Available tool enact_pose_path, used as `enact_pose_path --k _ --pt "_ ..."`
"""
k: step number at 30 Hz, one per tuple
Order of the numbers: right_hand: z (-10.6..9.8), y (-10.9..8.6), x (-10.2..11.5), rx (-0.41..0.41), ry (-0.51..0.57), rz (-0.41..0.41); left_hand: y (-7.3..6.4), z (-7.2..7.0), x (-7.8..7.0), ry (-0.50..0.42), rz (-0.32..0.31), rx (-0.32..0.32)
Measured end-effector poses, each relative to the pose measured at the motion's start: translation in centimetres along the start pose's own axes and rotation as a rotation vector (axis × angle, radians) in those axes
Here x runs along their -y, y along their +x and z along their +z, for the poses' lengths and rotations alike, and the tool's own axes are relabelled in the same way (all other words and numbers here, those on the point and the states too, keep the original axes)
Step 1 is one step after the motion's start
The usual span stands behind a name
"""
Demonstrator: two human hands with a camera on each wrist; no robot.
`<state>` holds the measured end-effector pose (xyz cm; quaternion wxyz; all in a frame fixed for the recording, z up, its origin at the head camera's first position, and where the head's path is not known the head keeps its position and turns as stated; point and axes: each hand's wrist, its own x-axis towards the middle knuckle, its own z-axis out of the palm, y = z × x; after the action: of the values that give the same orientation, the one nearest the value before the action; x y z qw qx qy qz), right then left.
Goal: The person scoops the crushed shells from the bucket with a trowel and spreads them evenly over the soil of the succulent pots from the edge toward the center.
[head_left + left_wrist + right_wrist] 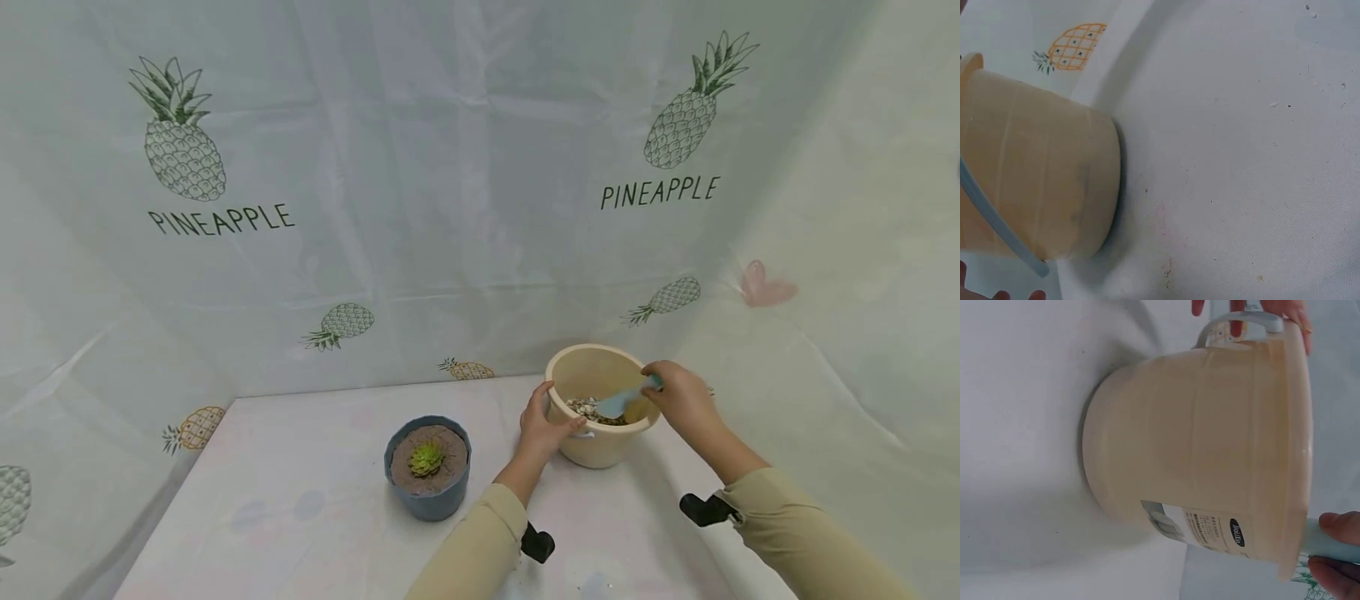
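A cream plastic bucket (596, 452) stands on the white-covered table, with loose, pale and brown granular mix (581, 407) at its bottom. My left hand (542, 433) grips the bucket's near left rim, thumb and fingers spread along it. In the right wrist view, left fingertips (1291, 309) lie by the rim and the pale handle (1235, 324). My right hand (681, 402) holds a small light-blue hand shovel (617, 404) over the right rim, its blade slanting down into the bucket by the mix. Thumb and fingers close round the shovel's handle (1329, 542) in the right wrist view.
Left of the bucket stands a blue-grey pot (431, 505) holding brown soil (408, 477) and a green succulent (426, 459). A pineapple-printed sheet (465, 208) hangs behind the table. Small crumbs dot the tabletop (1222, 156). A label (1200, 528) is on the bucket's side.
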<state>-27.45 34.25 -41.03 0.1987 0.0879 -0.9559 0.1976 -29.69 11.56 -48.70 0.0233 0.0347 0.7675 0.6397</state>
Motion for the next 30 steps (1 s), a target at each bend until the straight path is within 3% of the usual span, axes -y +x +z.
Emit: enact_pose_path --k 12,25,30 --pt "2.8 0.7 0.1 0.036 0.02 0.043 0.2 0.0 0.2 -0.029 -0.007 0.023" --pt "3.8 1.3 -0.6 0.053 0.224 0.096 0.3 -0.1 0.4 -0.073 -0.019 0.055" --pt "3.7 1.5 -0.7 0.081 0.25 0.099 0.4 -0.1 0.5 -0.072 -0.018 0.06"
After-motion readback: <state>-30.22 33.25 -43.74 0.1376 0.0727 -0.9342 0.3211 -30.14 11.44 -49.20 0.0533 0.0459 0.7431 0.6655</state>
